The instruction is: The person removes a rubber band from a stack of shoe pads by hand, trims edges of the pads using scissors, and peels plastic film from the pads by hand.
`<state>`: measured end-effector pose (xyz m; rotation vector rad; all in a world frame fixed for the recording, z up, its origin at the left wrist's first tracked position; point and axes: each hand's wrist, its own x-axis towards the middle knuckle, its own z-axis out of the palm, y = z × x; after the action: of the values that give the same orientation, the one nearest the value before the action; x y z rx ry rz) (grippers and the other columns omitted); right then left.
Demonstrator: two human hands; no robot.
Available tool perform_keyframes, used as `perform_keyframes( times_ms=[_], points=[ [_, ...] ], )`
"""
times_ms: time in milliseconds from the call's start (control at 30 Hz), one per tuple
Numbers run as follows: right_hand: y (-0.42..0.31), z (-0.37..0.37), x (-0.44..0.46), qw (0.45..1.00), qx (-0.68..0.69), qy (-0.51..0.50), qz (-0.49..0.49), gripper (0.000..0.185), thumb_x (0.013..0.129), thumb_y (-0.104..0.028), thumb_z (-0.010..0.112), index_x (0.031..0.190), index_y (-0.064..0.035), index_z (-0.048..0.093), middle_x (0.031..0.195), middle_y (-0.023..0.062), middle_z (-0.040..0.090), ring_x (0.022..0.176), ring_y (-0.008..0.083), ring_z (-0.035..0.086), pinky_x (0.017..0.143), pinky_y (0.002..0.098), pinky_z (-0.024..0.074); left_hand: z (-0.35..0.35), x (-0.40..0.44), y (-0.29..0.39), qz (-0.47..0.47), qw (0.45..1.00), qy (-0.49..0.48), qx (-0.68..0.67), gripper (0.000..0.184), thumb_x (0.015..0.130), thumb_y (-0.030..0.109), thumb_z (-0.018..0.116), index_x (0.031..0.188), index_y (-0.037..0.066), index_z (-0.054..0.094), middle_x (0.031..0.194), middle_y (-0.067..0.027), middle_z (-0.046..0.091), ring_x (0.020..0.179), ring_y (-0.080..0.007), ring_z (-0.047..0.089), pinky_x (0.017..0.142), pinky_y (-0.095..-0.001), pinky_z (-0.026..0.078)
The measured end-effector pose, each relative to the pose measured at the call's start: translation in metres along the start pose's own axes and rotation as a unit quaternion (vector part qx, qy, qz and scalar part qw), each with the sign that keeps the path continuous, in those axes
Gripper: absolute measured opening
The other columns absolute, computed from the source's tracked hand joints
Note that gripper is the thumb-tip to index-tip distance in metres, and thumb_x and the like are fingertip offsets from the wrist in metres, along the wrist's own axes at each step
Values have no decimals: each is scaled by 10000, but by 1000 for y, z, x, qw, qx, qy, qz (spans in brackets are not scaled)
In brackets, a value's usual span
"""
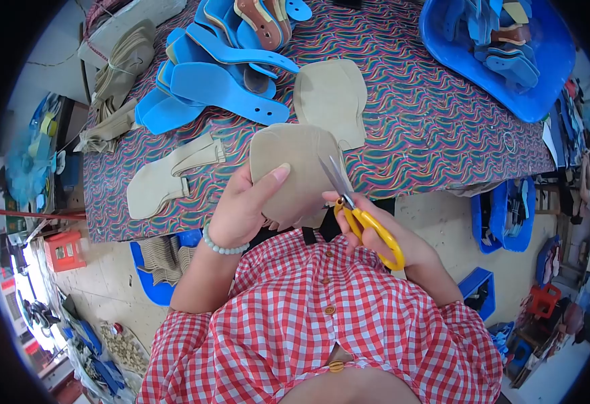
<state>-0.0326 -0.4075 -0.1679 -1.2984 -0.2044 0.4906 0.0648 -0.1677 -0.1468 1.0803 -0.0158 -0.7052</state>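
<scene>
Closed around a beige rounded piece [291,161] is my left hand [244,202], its thumb lying on top of the piece and a pale bead bracelet at the wrist. My right hand [376,225] grips yellow-handled scissors [386,248], whose slightly parted blades point up beside the piece's right edge. Just beyond lie flat beige pieces [332,94] on the patterned tablecloth [416,108]. Another beige cut piece [157,178] rests to the left of my left hand.
Blue strap-shaped pieces [224,87] are piled at the back left, beside stacked beige pieces [123,64]. A blue basin [547,81] holds more pieces at the back right. Below the table stand blue bins [517,222] and a red stool [66,250].
</scene>
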Motion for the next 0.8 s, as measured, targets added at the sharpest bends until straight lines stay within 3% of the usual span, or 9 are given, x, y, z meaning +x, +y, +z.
perform_keyframes(
  times_ms=[100,200,433,633,733,767,800],
  points=[
    [3,-2,4,998,51,6,34,727,966,-522,544,1486,-56,342,939,22,451,759,77,493,614,203,490,0,0,0,13,1000,2,26,392,985,149,573,1326,-18,476,1153,-114,631,951,-176,661,759,-313,562],
    [1,-2,8,996,70,6,48,766,949,-580,538,1463,-39,365,919,22,463,705,65,493,590,196,483,-3,-1,-3,-16,998,-18,50,400,985,145,573,1337,-17,471,1159,-111,628,958,-172,660,754,-305,564],
    [-1,-2,21,995,98,-1,9,907,893,-692,531,1422,31,388,885,17,498,632,54,505,531,182,461,-11,-3,-7,-25,999,-10,30,425,981,116,575,1363,-30,460,1219,-115,619,1085,-189,631,883,-332,537],
    [-20,5,23,979,200,-41,17,1104,741,-807,604,1425,33,390,866,2,515,608,43,505,523,175,449,0,-12,8,13,1000,-7,0,418,974,110,583,1350,-40,477,1232,-125,620,1092,-195,630,912,-334,527],
    [-25,1,17,988,146,-47,10,1178,648,-839,645,1425,13,405,875,-4,525,608,41,508,507,170,435,1,-18,17,23,1000,-7,-4,433,970,137,605,1348,-33,481,1208,-121,630,1030,-178,650,852,-319,551],
    [-28,-1,17,988,131,-36,66,1191,601,-834,677,1427,-14,422,858,-18,513,636,41,495,531,168,400,-3,-20,18,18,1000,-17,9,435,968,136,609,1348,-34,483,1212,-121,629,1033,-179,649,854,-320,550],
    [-31,-2,14,995,74,-20,58,1174,613,-823,685,1430,-21,424,861,-19,508,649,42,488,546,170,390,-6,-21,18,13,999,-26,22,437,965,135,612,1347,-36,484,1216,-121,627,1036,-179,648,857,-321,549]
  ],
)
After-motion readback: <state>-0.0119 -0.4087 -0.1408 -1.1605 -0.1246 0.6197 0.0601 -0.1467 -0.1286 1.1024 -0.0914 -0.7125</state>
